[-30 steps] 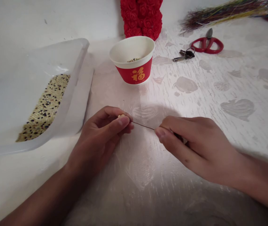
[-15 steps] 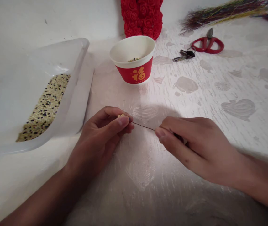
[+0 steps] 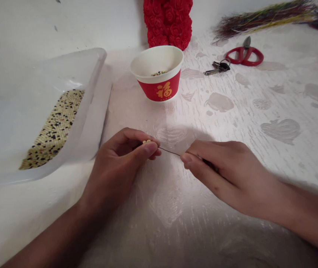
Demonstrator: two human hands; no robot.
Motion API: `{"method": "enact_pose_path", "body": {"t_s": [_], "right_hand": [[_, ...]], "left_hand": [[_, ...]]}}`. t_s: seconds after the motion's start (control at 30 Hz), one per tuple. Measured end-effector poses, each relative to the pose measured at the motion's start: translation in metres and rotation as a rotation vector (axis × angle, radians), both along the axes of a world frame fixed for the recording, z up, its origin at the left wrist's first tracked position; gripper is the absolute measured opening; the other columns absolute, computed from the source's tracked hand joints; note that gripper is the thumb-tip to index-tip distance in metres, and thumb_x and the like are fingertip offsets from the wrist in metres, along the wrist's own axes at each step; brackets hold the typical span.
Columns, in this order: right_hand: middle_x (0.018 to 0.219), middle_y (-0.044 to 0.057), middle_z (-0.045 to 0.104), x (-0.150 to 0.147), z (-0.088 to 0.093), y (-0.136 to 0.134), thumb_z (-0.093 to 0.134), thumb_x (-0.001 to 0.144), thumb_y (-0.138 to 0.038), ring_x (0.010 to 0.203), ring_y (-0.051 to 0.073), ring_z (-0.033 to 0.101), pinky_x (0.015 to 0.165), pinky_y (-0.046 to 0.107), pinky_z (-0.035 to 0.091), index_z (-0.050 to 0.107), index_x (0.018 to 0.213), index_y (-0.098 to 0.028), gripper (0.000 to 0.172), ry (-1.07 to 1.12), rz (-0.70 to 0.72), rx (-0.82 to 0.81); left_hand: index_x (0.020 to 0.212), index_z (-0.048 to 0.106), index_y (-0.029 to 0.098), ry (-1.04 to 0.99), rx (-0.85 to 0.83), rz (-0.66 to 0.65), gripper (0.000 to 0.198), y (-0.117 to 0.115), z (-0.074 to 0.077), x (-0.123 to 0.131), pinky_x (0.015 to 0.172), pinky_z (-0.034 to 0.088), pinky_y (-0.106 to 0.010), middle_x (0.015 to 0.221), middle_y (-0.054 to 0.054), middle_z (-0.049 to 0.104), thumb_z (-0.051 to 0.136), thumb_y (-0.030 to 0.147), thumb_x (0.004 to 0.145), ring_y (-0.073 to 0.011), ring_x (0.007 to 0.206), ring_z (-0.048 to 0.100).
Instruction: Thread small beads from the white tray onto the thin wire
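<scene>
Between thumb and fingers, my left hand (image 3: 128, 156) pinches a few small cream beads (image 3: 147, 142); the rest of what it holds is hidden by the thumb. A thin dark wire (image 3: 170, 150) runs from those fingertips across a short gap to my right hand (image 3: 220, 171). My right hand is closed, with the wire gripped between thumb and forefinger. Both hands are just above the table, in front of a red and white paper bowl (image 3: 159, 87) with small beads (image 3: 159, 73) inside.
On the left stands a translucent plastic tray (image 3: 92, 82) holding a cream and black beaded piece (image 3: 54, 128). Red-handled scissors (image 3: 244, 56) and keys (image 3: 217, 67) lie at the back right, near a bundle of coloured wires (image 3: 267, 18). A red rose-covered figure (image 3: 168, 24) stands behind the bowl.
My right hand has come slightly left, so the stretch of wire between the hands is a little shorter. The left fingers have shifted slightly right around the beads.
</scene>
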State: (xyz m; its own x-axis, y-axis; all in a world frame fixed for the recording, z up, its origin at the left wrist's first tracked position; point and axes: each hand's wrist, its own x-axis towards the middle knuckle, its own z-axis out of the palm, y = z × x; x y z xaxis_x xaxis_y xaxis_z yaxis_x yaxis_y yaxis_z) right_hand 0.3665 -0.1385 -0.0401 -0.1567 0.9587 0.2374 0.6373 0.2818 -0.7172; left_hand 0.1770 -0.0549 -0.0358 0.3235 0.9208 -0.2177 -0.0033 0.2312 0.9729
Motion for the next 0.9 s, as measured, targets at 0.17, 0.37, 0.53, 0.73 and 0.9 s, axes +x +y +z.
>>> {"method": "enact_pose_path", "body": {"t_s": [0.17,0.37,0.53,0.73,0.9], "right_hand": [[0.062,-0.004,0.052,0.001,0.000,0.001,0.047,0.105,-0.026,0.053,0.009,0.046,0.053,0.026,0.035,0.050,0.074,-0.020,0.032,0.015,-0.011,-0.045],[0.064,-0.004,0.053,0.002,0.000,0.001,0.047,0.105,-0.026,0.055,0.009,0.048,0.054,0.025,0.035,0.049,0.074,-0.020,0.031,0.026,-0.025,-0.036],[0.066,-0.004,0.055,0.002,0.000,0.001,0.047,0.105,-0.026,0.057,0.009,0.049,0.056,0.024,0.036,0.052,0.076,-0.020,0.030,0.034,-0.027,-0.039],[0.067,-0.005,0.054,0.002,0.001,0.003,0.047,0.105,-0.026,0.059,0.008,0.048,0.057,0.023,0.036,0.052,0.077,-0.019,0.029,0.066,-0.027,-0.031],[0.064,-0.005,0.051,0.003,0.004,0.001,0.047,0.105,-0.030,0.056,0.009,0.046,0.052,0.023,0.037,0.056,0.078,-0.020,0.030,0.135,-0.094,-0.056]], "left_hand": [[0.077,0.070,0.025,0.097,0.082,-0.003,0.013,-0.001,0.001,-0.004,0.072,0.057,-0.020,0.082,0.005,0.074,0.082,0.025,0.077,-0.0113,0.074,0.070],[0.077,0.068,0.024,0.232,0.233,0.075,0.015,-0.008,0.006,0.001,0.069,0.059,-0.021,0.077,0.003,0.076,0.083,0.025,0.077,-0.0134,0.071,0.072],[0.078,0.068,0.024,0.259,0.298,0.105,0.013,-0.010,0.008,0.003,0.069,0.060,-0.024,0.078,0.002,0.077,0.081,0.024,0.078,-0.0156,0.071,0.074],[0.081,0.068,0.024,0.185,0.282,0.117,0.017,-0.009,0.007,0.000,0.074,0.062,-0.026,0.082,0.001,0.079,0.082,0.031,0.078,-0.0166,0.075,0.075],[0.083,0.069,0.023,0.137,0.272,0.140,0.013,-0.006,0.008,-0.003,0.073,0.063,-0.024,0.083,0.000,0.077,0.081,0.029,0.080,-0.0160,0.076,0.074]]}}
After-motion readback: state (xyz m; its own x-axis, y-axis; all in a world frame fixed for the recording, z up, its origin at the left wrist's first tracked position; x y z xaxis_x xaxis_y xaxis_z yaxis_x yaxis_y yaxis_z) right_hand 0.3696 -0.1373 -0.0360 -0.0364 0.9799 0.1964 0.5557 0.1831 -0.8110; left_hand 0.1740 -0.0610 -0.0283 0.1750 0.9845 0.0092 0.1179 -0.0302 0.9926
